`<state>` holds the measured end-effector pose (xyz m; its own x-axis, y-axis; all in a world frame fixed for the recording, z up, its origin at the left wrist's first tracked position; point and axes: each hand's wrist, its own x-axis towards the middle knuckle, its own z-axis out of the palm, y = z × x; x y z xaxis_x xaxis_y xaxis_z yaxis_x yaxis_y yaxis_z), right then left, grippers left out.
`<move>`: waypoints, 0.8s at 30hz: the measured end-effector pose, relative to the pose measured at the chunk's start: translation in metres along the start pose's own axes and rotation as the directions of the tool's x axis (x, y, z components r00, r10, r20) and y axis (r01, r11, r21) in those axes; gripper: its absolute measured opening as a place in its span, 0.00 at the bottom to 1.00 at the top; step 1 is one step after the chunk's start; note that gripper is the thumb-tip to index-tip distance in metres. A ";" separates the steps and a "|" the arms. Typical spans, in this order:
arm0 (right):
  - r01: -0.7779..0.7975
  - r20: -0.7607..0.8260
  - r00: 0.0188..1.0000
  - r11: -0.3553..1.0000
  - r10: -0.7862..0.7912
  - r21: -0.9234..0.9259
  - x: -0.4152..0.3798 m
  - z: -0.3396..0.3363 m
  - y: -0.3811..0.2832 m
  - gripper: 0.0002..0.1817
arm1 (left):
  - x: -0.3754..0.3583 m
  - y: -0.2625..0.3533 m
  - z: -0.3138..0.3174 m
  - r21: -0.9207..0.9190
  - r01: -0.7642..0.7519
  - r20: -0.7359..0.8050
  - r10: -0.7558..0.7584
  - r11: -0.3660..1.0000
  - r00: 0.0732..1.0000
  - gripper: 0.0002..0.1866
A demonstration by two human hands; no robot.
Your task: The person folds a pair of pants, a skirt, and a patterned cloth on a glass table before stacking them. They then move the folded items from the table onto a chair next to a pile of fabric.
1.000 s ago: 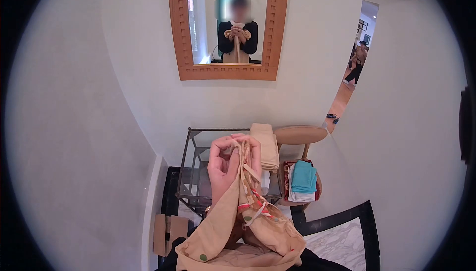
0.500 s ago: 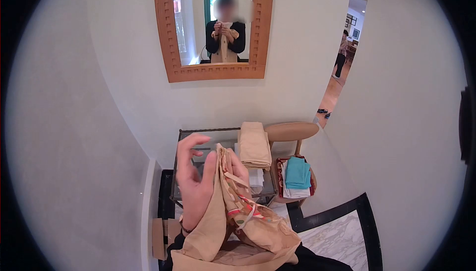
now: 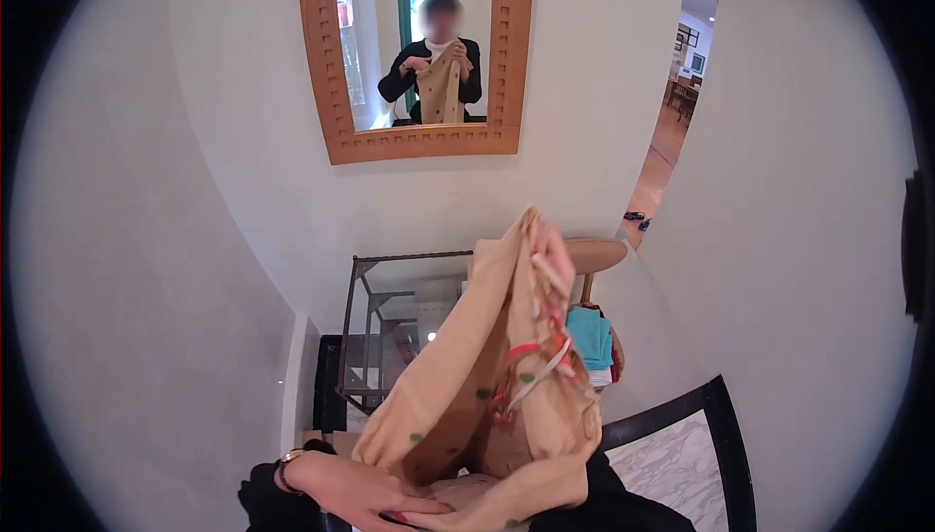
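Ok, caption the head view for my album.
Right hand holding up beige cloth, left hand at its lower edge, mirror ahead.

matt cloth (image 3: 446, 347), wd mirror frame (image 3: 512, 64), metal/glass tbl (image 3: 409, 257)

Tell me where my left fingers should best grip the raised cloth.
Probably pinch the cloth by its lower left edge, coming from the left: your right fingers hold its peak up, and it slopes down toward your left fingers.
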<state>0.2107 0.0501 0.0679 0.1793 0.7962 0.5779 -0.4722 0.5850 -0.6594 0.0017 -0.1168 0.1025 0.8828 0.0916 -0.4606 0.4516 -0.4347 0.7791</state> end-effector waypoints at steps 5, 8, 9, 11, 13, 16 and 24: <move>0.169 -0.005 0.983 0.912 -0.184 -0.374 0.043 -0.031 -0.001 0.12 | -0.024 -0.015 0.013 0.089 0.024 -0.270 0.001 0.996 0.963 0.34; 0.121 -0.033 0.989 0.930 -0.141 -0.347 0.043 -0.018 -0.017 0.15 | -0.043 -0.011 0.012 0.158 0.403 -0.110 -0.390 0.901 0.914 0.26; 0.104 -0.052 0.990 0.928 -0.131 -0.357 0.046 -0.023 -0.012 0.16 | -0.053 -0.022 0.023 0.174 0.324 -0.266 -0.273 0.930 0.925 0.24; 0.079 -0.104 0.987 0.927 -0.125 -0.366 0.048 -0.030 -0.007 0.16 | -0.068 -0.029 0.029 0.082 0.244 -0.422 -0.188 0.966 0.887 0.21; 0.075 -0.165 0.976 0.925 -0.145 -0.373 0.050 -0.035 -0.007 0.16 | -0.077 -0.023 0.031 0.041 0.183 -0.565 -0.128 0.982 0.815 0.19; 0.092 -0.229 0.954 0.918 -0.193 -0.386 0.054 -0.045 -0.005 0.16 | -0.089 -0.002 0.032 -0.034 0.223 -0.691 -0.184 0.974 0.699 0.18; 0.032 0.006 0.999 0.955 -0.032 -0.295 0.039 -0.038 0.000 0.13 | -0.035 -0.032 0.007 0.005 0.103 -0.832 -0.053 0.995 0.552 0.23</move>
<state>0.2502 0.0872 0.0721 0.1894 0.7763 0.6012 -0.1905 0.6297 -0.7531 -0.0449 -0.1124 0.0904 0.5709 0.8190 0.0578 0.5397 -0.4274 0.7253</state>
